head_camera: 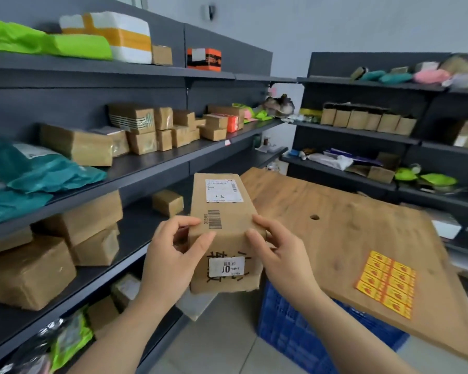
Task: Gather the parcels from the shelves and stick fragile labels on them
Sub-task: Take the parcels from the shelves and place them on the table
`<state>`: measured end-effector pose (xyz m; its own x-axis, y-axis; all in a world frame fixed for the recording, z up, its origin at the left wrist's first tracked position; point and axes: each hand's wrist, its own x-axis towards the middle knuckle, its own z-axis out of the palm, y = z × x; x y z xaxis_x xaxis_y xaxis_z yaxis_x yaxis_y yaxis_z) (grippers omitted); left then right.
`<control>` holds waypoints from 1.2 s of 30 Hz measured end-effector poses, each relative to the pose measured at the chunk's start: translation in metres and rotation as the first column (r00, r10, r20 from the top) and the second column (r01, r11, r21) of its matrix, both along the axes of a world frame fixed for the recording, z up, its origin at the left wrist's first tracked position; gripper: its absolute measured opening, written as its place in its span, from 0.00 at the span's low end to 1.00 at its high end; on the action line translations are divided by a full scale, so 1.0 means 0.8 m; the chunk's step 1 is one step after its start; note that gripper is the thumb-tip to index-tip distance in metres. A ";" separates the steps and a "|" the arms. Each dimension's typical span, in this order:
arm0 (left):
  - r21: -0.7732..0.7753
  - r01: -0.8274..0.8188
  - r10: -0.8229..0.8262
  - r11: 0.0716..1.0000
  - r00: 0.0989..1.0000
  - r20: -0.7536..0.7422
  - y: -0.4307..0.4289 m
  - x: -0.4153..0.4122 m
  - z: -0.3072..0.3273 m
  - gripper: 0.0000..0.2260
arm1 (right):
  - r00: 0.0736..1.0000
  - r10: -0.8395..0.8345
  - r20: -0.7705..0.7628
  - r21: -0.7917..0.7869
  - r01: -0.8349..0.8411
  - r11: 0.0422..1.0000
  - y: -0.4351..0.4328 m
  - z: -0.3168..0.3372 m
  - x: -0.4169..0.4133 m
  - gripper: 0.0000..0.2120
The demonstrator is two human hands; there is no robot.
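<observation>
2 hands (170, 255) (278, 252) gripping brown carton (222, 211), 2 white labels, barcode

Both your forearms come up from the lower edge of the view, bare, and lean toward each other. Your left hand (173, 252) grips the left side of the cardboard parcel (223, 201): the thumb lies across its near edge and the fingers are curled over the top. Your right hand (274, 249) grips the right side in the same way, thumb on the near edge, fingers curled on top. The two thumbs point at each other but do not touch.
</observation>
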<state>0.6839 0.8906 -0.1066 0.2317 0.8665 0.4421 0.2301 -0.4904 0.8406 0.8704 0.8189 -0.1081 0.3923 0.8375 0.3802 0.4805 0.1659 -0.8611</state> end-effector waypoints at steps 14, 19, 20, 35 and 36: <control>-0.187 0.120 -0.119 0.975 0.993 0.016 0.208 0.231 -0.068 0.10 | 0.979 -0.134 -0.156 -0.136 0.113 0.984 0.175 -0.065 0.210 0.21; -0.221 0.141 -0.151 0.965 0.988 -0.029 0.316 0.290 -0.089 0.12 | 0.971 -0.180 -0.158 -0.187 0.149 0.971 0.271 -0.090 0.262 0.24; -0.233 0.157 -0.169 0.960 0.985 -0.032 0.338 0.300 -0.092 0.12 | 0.968 -0.190 -0.164 -0.194 0.157 0.968 0.290 -0.093 0.272 0.24; -0.406 0.252 -0.327 0.878 0.937 -0.125 0.578 0.430 -0.167 0.13 | 0.943 -0.265 -0.202 -0.362 0.180 0.915 0.515 -0.182 0.398 0.21; -0.421 0.249 -0.330 0.872 0.935 -0.131 0.589 0.437 -0.173 0.13 | 0.947 -0.258 -0.191 -0.366 0.175 0.914 0.526 -0.188 0.405 0.21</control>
<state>1.0336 1.3619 -0.2452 0.5443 0.8389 0.0019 0.3058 -0.2005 0.9307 1.1948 1.2399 -0.2585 0.6201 0.7837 -0.0352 0.2528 -0.2422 -0.9367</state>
